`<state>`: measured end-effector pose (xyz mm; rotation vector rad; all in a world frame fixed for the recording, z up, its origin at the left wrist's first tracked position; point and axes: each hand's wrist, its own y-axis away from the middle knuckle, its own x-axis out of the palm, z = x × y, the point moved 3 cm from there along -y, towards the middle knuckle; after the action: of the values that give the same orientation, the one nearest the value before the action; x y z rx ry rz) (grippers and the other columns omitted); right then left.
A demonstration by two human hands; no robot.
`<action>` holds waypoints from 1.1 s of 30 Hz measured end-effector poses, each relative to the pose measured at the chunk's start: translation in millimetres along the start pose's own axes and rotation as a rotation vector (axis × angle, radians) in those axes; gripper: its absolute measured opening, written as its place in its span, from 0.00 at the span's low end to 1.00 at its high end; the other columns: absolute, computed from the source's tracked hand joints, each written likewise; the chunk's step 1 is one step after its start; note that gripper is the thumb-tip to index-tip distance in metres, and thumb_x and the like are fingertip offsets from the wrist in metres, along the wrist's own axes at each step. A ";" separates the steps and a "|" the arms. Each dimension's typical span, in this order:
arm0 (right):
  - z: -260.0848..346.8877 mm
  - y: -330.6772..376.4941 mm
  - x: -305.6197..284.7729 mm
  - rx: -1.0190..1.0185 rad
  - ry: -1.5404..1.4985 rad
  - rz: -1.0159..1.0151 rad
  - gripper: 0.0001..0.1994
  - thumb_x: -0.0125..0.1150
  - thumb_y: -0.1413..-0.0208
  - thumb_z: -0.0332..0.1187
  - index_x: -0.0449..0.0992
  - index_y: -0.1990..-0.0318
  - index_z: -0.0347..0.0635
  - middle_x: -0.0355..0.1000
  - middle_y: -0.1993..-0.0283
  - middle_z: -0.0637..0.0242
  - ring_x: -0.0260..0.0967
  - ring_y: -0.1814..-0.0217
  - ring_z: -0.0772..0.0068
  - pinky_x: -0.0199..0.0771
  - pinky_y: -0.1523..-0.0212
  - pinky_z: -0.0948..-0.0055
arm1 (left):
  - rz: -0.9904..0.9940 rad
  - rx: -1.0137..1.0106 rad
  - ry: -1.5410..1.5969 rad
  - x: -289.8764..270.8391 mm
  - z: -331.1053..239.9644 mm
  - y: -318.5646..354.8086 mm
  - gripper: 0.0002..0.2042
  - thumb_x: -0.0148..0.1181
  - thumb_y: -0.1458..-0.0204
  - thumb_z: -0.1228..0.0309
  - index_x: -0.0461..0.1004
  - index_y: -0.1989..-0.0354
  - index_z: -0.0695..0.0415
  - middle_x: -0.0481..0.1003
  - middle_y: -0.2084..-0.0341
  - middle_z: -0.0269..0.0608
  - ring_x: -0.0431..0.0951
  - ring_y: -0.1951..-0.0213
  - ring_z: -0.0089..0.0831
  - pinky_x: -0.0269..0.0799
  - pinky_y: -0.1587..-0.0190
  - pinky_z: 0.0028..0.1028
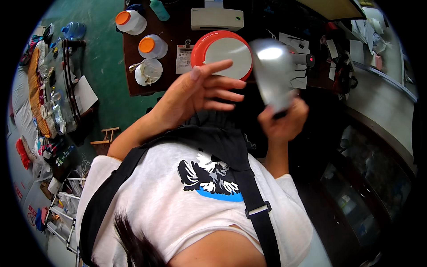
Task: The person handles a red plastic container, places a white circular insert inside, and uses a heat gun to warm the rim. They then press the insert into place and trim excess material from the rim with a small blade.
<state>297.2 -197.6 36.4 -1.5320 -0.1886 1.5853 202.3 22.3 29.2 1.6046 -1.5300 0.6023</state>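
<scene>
My right hand (285, 118) is closed around the narrow lower end of a broad, shiny silver metal thing (272, 66). It is smeared by motion, so its exact kind cannot be made out. It stands raised beside a round red dish (199, 46) with a pale white disc (231, 55) inside. My left hand (202, 91) is open, fingers apart and pointing right, in front of the dish's near edge, holding nothing. Its fingers hide part of the red rim.
Two clear jars with orange lids (153, 46) and a small white tub (148, 72) stand at the dark table's left side. A printed label sheet (183, 58) lies beside the dish. Behind are a white printer-like machine (216, 19) and a teal bottle (159, 10). A black device (304, 59) with cables sits right.
</scene>
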 end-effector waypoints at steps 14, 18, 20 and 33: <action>73.2 -22.0 16.4 -0.005 -0.246 0.728 0.46 0.85 0.71 0.38 0.60 0.42 0.48 0.41 0.24 0.39 0.45 0.24 0.29 0.52 0.28 0.35 | 0.105 -0.243 -0.396 -42.3 31.0 15.3 0.22 0.61 0.35 0.60 0.70 0.39 0.63 0.77 0.52 0.34 0.74 0.51 0.17 0.70 0.46 0.23; 64.0 -29.1 37.2 0.035 -0.344 0.809 0.52 0.86 0.73 0.36 0.54 0.38 0.51 0.42 0.25 0.44 0.44 0.23 0.34 0.54 0.26 0.43 | 0.139 -0.169 -0.233 -55.3 29.6 10.1 0.20 0.56 0.32 0.57 0.70 0.40 0.58 0.77 0.53 0.31 0.75 0.52 0.17 0.72 0.49 0.23; 46.1 -45.0 45.3 0.095 -0.287 0.771 0.61 0.86 0.73 0.37 0.50 0.27 0.52 0.42 0.25 0.50 0.47 0.25 0.39 0.61 0.29 0.47 | 0.079 0.114 -0.329 -82.5 32.8 1.8 0.20 0.56 0.32 0.59 0.69 0.38 0.58 0.77 0.51 0.32 0.76 0.51 0.20 0.73 0.49 0.24; 6.7 -59.7 124.7 0.038 -0.024 0.986 0.62 0.87 0.73 0.44 0.52 0.25 0.69 0.46 0.28 0.52 0.47 0.26 0.37 0.66 0.33 0.43 | -0.237 0.843 -1.294 -155.3 79.9 -53.4 0.55 0.81 0.67 0.49 0.58 0.28 0.53 0.62 0.30 0.41 0.57 0.26 0.43 0.48 0.27 0.47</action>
<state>340.9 -76.1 -13.6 -1.6702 0.6864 2.3174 215.7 43.2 -151.7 3.1381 -1.9764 -0.0572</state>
